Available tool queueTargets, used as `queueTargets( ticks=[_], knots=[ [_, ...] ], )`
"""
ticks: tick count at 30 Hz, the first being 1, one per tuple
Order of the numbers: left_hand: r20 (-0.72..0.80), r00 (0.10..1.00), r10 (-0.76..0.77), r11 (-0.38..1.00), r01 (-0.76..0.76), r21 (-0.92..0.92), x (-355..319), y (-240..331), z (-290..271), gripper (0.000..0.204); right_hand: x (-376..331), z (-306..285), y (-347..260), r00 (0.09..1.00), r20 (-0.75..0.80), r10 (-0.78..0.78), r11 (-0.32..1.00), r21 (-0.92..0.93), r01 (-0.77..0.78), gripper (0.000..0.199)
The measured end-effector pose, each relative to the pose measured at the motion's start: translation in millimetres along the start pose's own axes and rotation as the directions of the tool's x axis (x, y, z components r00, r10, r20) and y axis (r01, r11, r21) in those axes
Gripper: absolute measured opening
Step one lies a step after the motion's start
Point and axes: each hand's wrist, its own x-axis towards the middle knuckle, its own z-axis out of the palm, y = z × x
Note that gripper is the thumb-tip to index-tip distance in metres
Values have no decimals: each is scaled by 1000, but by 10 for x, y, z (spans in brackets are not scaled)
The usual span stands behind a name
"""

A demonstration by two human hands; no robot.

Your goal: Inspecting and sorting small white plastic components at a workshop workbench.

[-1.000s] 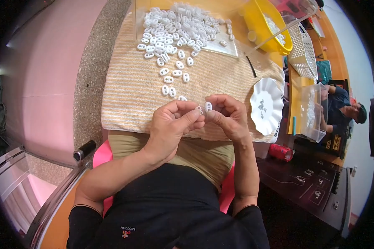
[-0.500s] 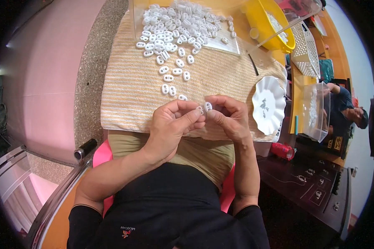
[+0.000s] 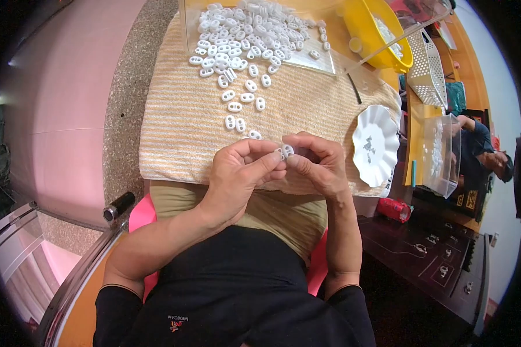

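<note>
My right hand pinches a white oval plastic piece with two holes between thumb and forefinger. My left hand is closed on a small pale loop-shaped piece, held at the fingertips. The two pieces meet or nearly meet in front of my lap; whether they touch I cannot tell. Just beyond my left fingers lies another white two-hole piece. Several more like it are strewn farther up the striped towel, leading to a large heap.
A scalloped white dish with small dark bits sits on the right. Behind are a clear plastic tray, a yellow basin and a white perforated basket. Across the table a person reaches into a clear box.
The white two-hole piece in my right hand has moved slightly left, closer to the small piece in my left hand. My left hand has hardly moved.
</note>
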Motion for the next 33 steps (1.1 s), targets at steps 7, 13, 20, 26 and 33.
queueTargets(
  ticks=[7, 13, 20, 26, 33],
  knots=[
    [6, 1000, -15, 1000, 15, 10, -1, 1, 5, 15, 5, -12, 11, 999, 38, -27, 1000, 0, 27, 29],
    [8, 999, -39, 999, 39, 7, -2, 13, 2, 15, -14, 17, -32, 1000, 12, 24, 999, 46, -25, 30],
    [-5, 997, -73, 997, 73, -2, -12, 31, 11, 15, -12, 12, -16, 1000, 8, 24, 996, 82, -24, 30],
    [-7, 995, -103, 995, 103, 3, -8, 36, 10, 15, -28, -8, -11, 998, -9, 57, 996, 75, -57, 30],
    [-8, 995, -100, 995, 100, 22, -4, 31, -2, 13, -19, 18, -3, 999, 23, 23, 990, 137, -26, 27]
  ],
)
